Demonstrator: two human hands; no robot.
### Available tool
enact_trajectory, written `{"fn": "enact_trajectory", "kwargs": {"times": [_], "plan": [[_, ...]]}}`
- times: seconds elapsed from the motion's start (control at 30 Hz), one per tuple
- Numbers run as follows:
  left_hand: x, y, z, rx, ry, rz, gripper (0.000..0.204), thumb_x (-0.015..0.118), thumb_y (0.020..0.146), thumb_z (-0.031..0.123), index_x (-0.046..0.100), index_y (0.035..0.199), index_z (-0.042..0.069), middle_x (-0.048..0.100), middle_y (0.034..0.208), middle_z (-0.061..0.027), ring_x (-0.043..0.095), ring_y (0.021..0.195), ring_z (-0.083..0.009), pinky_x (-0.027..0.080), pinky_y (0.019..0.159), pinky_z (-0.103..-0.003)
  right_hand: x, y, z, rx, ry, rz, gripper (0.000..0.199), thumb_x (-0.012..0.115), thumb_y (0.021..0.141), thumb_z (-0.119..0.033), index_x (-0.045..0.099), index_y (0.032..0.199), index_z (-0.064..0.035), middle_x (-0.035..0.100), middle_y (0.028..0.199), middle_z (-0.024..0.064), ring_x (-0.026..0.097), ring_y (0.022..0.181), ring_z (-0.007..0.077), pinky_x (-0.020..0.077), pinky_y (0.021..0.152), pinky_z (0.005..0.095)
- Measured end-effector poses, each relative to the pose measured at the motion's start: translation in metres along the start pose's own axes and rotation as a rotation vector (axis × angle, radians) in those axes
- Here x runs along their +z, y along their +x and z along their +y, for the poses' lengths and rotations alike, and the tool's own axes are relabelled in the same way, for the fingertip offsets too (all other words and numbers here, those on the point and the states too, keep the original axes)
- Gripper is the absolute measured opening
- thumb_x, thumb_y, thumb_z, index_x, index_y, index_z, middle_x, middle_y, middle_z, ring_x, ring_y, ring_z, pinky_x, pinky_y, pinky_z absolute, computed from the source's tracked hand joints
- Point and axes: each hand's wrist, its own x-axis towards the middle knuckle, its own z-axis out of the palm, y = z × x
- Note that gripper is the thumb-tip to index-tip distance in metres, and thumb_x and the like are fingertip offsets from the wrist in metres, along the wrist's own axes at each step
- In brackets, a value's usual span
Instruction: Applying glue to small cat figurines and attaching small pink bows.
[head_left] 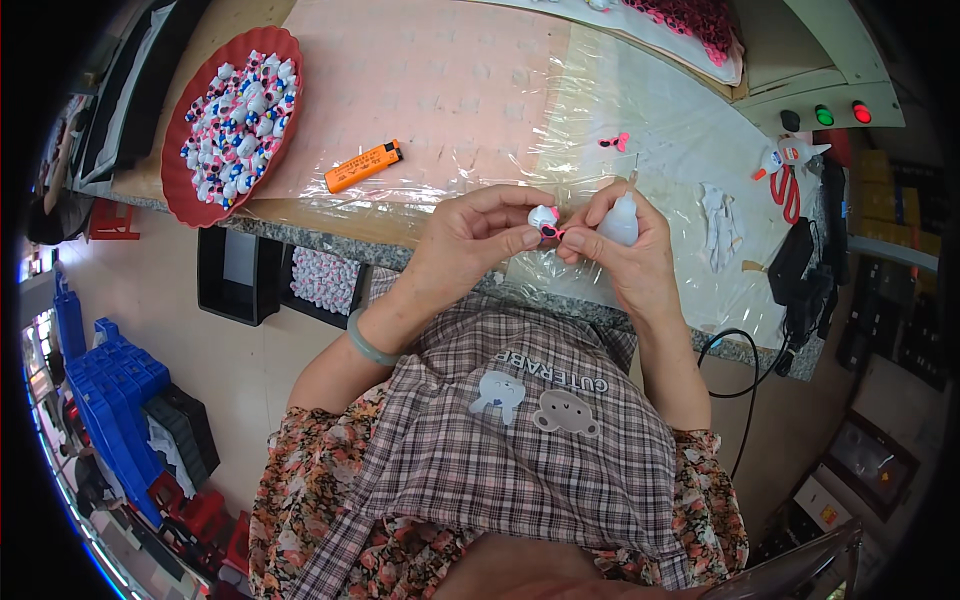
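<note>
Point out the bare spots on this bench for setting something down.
Widest free patch: the plastic-covered bench top between the red tray of figures and the small pink piece, beyond the orange lighter. A smaller gap lies between the right hand and the white rag. The right end is crowded with scissors and cables.

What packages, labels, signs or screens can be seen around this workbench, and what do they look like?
Orange lighter: lies on the plastic-covered bench, with a dark printed label along its side.
Small yellow label: on a dark box at the lower right, square.
Yellow cartons: stacked at the right edge, partly hidden.
No screens in view.
</note>
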Motion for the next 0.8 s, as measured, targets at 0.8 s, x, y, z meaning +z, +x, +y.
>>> {"fn": "enact_trajectory", "kwargs": {"times": [0.8], "plan": [[0.009,-0.003,-0.014,0.139,0.071,0.016,0.024,0.062,0.089,-0.001,0.06,0.113,-0.004,0.067,0.103,-0.0096,0.064,0.095,-0.0139,0.053,0.083,-0.025,0.013,-0.01,0.013,-0.146,-0.547,0.24,0.025,0.078,0.074,-0.004,0.059,0.091,-0.0022,0.066,0.076,0.0069,0.065,0.066,0.0145,0.051,0.06,0.0265]]}}
